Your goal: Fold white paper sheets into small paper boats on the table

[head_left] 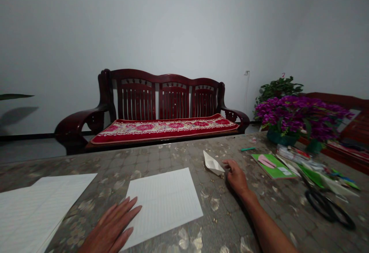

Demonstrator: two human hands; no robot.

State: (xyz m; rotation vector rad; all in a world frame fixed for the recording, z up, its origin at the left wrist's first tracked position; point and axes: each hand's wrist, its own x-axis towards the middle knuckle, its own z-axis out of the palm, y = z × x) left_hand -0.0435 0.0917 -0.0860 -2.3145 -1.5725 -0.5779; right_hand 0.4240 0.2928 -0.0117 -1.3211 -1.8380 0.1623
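Folded white paper boat (212,163) lies at centre on a glossy, patterned tabletop (86,164), just beside the right hand (236,177), its fingers loosely curled and holding nothing. The left hand (111,226), open with fingers spread and empty, rests at lower centre against a lined paper sheet (164,207). Black-handled scissors (330,208) and purple orchids (300,118) crowd the right side, while a dark red wooden bench (161,77) stands past the table's far edge before a white wall (184,26).
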